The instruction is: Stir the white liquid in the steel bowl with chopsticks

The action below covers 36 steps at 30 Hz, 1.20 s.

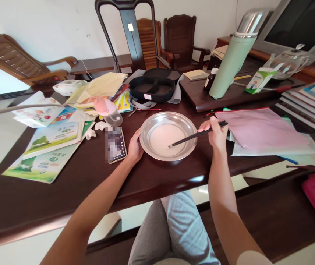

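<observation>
A round metal bowl point(146, 145) with a white liquid or batter in it sits on the dark wooden table point(152, 180) in front of me. My left hand point(134, 147) rests against the bowl's left rim, fingers curled on its edge. My right hand point(216, 133) is closed on a pair of dark chopsticks point(193, 136) whose tips reach into the white contents near the bowl's middle right.
A phone point(115, 144) lies just left of my left hand. Books and papers point(52, 143) cover the left side, with a pink-lidded bottle point(108, 110). A black case point(153, 87), a green thermos point(233, 59), a pink folder point(259, 129), stacked books point(309, 101) and chairs stand behind.
</observation>
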### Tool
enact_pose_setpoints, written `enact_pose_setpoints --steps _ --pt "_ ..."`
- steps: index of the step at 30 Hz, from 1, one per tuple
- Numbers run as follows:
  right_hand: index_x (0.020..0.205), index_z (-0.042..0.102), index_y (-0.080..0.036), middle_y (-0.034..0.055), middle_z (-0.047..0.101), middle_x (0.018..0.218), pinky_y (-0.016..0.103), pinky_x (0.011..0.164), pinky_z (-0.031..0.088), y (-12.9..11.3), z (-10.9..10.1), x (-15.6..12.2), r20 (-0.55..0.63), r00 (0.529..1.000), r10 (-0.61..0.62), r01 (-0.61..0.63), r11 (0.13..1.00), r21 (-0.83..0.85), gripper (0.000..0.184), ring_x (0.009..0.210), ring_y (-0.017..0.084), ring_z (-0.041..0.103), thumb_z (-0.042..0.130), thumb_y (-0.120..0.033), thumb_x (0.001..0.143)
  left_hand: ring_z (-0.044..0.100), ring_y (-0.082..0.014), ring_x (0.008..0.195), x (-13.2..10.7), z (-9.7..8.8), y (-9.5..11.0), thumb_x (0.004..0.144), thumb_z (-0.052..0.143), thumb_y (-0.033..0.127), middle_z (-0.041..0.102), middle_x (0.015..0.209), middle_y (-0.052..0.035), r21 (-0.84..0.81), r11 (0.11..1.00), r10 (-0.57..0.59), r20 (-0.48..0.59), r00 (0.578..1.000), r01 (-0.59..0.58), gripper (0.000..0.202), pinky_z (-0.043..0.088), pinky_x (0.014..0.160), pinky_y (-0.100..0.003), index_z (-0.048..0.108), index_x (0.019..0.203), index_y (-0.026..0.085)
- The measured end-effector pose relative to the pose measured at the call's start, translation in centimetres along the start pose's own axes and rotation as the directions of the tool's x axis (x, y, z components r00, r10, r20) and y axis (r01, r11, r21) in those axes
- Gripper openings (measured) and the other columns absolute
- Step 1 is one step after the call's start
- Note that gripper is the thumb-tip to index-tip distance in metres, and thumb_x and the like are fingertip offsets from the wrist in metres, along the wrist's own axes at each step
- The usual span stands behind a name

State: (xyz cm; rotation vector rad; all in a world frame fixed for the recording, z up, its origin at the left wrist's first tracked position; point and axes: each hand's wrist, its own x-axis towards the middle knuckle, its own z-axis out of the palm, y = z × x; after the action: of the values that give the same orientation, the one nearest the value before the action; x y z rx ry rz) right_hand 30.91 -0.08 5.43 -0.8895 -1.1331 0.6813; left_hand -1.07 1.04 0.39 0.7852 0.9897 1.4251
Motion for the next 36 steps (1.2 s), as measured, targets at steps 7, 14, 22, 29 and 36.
enact_pose_setpoints --steps 7,14,22,29,36 --pt "0.067 0.073 -0.029 0.0009 0.075 0.060 0.040 0.066 0.068 -0.17 0.36 -0.17 0.100 0.994 0.041 -0.031 0.995 -0.099 0.066 0.065 0.026 0.082 0.084 -0.090 0.090 0.077 -0.0396 0.141 0.01 -0.02 -0.03 0.083 0.084 0.050 0.090 0.121 -0.0077 -0.007 1.000 -0.003 -0.005 1.000 0.003 0.036 0.062 0.121 -0.052 0.083 0.110 0.025" --pt "0.063 0.069 -0.030 0.0005 0.073 0.057 0.042 0.067 0.070 0.01 0.20 -0.24 0.110 0.991 0.077 -0.072 0.996 -0.051 0.068 0.062 0.027 0.082 0.085 -0.091 0.088 0.079 -0.0383 0.138 0.07 -0.14 -0.09 0.085 0.084 0.046 0.091 0.120 -0.0073 -0.027 1.000 -0.012 -0.014 1.000 0.011 0.030 0.063 0.120 -0.051 0.084 0.107 0.024" --pt "0.060 0.066 -0.029 -0.0002 0.072 0.056 0.040 0.068 0.070 0.24 -0.05 -0.08 -0.013 1.000 0.004 -0.004 1.000 -0.008 0.069 0.061 0.025 0.081 0.085 -0.088 0.091 0.077 -0.0392 0.141 0.07 -0.21 -0.10 0.086 0.085 0.046 0.091 0.124 -0.0078 -0.027 1.000 -0.008 0.002 1.000 0.008 0.032 0.062 0.122 -0.051 0.084 0.108 0.024" --pt "0.067 0.073 -0.028 0.0011 0.078 0.063 0.039 0.064 0.068 -0.01 0.34 -0.17 0.123 0.991 0.049 -0.037 0.994 -0.100 0.066 0.063 0.026 0.083 0.085 -0.089 0.091 0.080 -0.0372 0.135 0.17 -0.32 -0.30 0.084 0.086 0.048 0.092 0.120 -0.0056 -0.030 1.000 -0.009 -0.004 1.000 0.009 0.034 0.063 0.118 -0.049 0.086 0.109 0.024" --pt "0.062 0.069 -0.029 0.0000 0.072 0.056 0.039 0.063 0.068 0.26 0.11 -0.19 0.070 0.997 0.028 -0.026 0.999 -0.026 0.068 0.059 0.025 0.080 0.084 -0.088 0.092 0.079 -0.0382 0.137 0.22 -0.42 -0.30 0.083 0.087 0.047 0.092 0.119 -0.0062 -0.042 0.999 -0.006 0.000 1.000 0.006 0.033 0.063 0.120 -0.050 0.086 0.106 0.024"
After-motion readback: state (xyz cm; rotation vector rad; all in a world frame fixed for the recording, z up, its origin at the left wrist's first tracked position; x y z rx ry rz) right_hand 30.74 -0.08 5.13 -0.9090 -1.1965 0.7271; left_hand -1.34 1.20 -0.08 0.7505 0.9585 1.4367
